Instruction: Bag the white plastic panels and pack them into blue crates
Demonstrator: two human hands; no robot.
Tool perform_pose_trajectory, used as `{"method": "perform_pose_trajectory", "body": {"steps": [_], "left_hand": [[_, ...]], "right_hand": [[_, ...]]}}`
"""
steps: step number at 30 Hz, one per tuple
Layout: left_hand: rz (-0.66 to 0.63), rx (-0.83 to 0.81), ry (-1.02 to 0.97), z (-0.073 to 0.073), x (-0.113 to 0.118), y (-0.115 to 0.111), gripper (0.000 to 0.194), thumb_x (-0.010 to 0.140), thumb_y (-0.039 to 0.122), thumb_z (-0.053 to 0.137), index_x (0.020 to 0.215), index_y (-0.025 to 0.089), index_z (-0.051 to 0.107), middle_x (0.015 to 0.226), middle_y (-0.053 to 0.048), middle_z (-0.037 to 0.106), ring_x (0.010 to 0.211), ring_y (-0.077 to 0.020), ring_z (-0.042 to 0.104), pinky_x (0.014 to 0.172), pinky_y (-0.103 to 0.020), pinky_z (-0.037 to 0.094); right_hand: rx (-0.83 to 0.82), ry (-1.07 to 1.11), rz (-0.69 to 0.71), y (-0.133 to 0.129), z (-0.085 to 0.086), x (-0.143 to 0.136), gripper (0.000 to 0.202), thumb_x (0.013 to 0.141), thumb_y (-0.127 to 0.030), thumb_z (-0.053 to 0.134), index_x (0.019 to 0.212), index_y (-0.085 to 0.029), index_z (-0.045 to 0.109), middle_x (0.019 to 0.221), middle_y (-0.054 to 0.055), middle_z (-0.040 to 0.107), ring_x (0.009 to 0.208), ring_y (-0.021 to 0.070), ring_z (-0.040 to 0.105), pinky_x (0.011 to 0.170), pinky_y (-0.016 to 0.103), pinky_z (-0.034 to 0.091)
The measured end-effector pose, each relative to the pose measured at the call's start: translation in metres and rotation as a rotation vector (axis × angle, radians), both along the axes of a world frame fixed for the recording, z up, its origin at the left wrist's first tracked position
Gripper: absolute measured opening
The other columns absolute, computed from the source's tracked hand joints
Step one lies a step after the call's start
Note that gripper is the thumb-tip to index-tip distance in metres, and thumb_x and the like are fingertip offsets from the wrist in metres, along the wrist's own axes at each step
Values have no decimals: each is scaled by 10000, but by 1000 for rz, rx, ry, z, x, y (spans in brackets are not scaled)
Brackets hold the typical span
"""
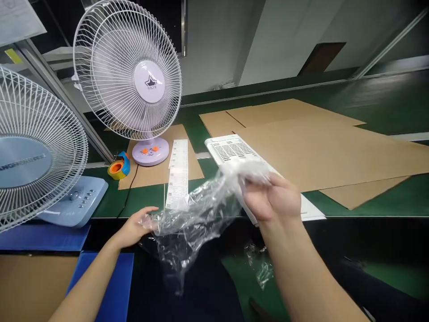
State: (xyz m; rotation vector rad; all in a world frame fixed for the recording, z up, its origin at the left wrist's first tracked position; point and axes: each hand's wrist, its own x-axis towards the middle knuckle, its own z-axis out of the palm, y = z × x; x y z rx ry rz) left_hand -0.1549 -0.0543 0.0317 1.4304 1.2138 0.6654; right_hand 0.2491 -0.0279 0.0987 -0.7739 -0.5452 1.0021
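A crumpled clear plastic bag stretches between my two hands above the front edge of the green table. My right hand is closed around its upper right end. On the left, my left hand has its fingers at the bag's other end, the thumb and fingertips partly behind the film. Beyond my right hand lies a long white panel with a slotted grille, its middle partly covered by the bag and hand. A strip of printed white labels lies just behind the bag.
A lilac desk fan stands on cardboard, with a tape dispenser beside it. At far left is a blue fan. Large cardboard sheets cover the table at right. Another piece of clear plastic is below the table edge.
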Motion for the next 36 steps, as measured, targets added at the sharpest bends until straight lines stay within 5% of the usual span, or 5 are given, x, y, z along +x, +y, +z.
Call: {"method": "perform_pose_trajectory", "body": {"steps": [7, 19, 23, 27, 36], "left_hand": [[540, -124, -263, -22, 36, 10, 712, 776, 904, 738, 751, 199, 643, 497, 80, 381, 394, -74, 281, 401, -217, 200], [626, 97, -118, -48, 23, -7, 782, 782, 645, 919, 1326, 248, 520, 728, 76, 615, 451, -116, 515, 404, -223, 418], [621, 176, -101, -39, 23, -7, 690, 836, 654, 872, 1317, 233, 614, 740, 45, 652, 489, -128, 563, 468, -253, 523], [585, 193, -183, -31, 32, -6, 636, 924, 708, 753, 1294, 194, 695, 668, 26, 653, 498, -154, 600, 512, -275, 547], [429, 172, -78, -32, 55, -8, 580, 914, 619, 803, 1272, 175, 697, 926, -88, 766, 664, -193, 678, 631, -336, 608]], "right_hand": [[69, -693, 73, 46, -9, -32, 910, 890, -481, 799, 1670, -262, 385, 1723, 138, 453, 1630, 324, 360, 1329, 616, 307], [-270, -943, -19, 1, -106, -73, 687, 915, -650, 683, 1398, -163, 657, 1348, 193, 675, 1093, 312, 700, 909, 482, 597], [-439, -1027, 155, 8, -107, -74, 770, 907, -575, 718, 1512, -124, 567, 1118, 124, 751, 824, 259, 711, 836, 447, 570], [-464, -1198, 150, 26, -97, -73, 315, 946, -352, 646, 1187, -180, 755, 822, 49, 728, 805, 278, 703, 763, 379, 509], [-442, -1577, -92, 113, -39, -61, 373, 1053, -244, 466, 1279, -193, 758, 1223, 165, 760, 1122, 349, 692, 924, 417, 505]]}}
